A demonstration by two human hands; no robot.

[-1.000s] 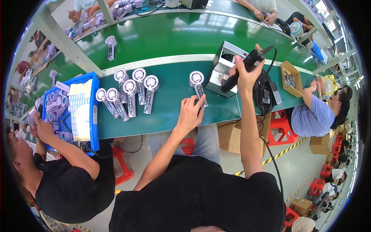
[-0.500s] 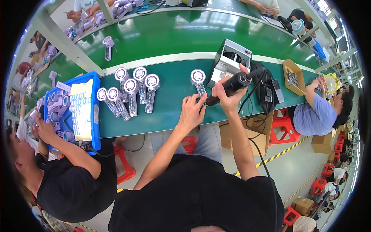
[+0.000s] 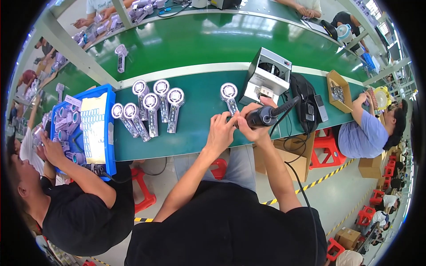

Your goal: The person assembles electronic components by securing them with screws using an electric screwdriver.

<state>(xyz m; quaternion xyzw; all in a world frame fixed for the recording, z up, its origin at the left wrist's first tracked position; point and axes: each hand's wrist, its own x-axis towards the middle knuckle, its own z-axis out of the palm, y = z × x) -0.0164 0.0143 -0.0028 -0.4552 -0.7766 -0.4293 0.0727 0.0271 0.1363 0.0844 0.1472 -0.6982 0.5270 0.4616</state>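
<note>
Small lilac handheld fan (image 3: 230,98) lying flat on the green counter (image 3: 199,124), round head away from the body, handle end pointing back toward the hands. Left hand (image 3: 220,133) resting on the handle end, fingers curled down onto it, grip pressed on the fan from the near side. Right hand (image 3: 251,122) just beside, touching the left, grip clamped around a black electric screwdriver (image 3: 266,115) held nearly level, tip aimed at the fan's handle under the left fingers; exact contact point hidden by the hands. Black cable (image 3: 297,173) trailing from the screwdriver's rear down past the counter edge.

Further left on the same counter, a row of six similar fans (image 3: 148,108) lying side by side, well apart from the held one. Beyond those, a blue tray (image 3: 108,133) with more fans and a pale sheet, a co-worker's hand (image 3: 53,148) at it. Right of the hands, a white box-shaped machine (image 3: 266,75), then a black pouch (image 3: 306,99).
</note>
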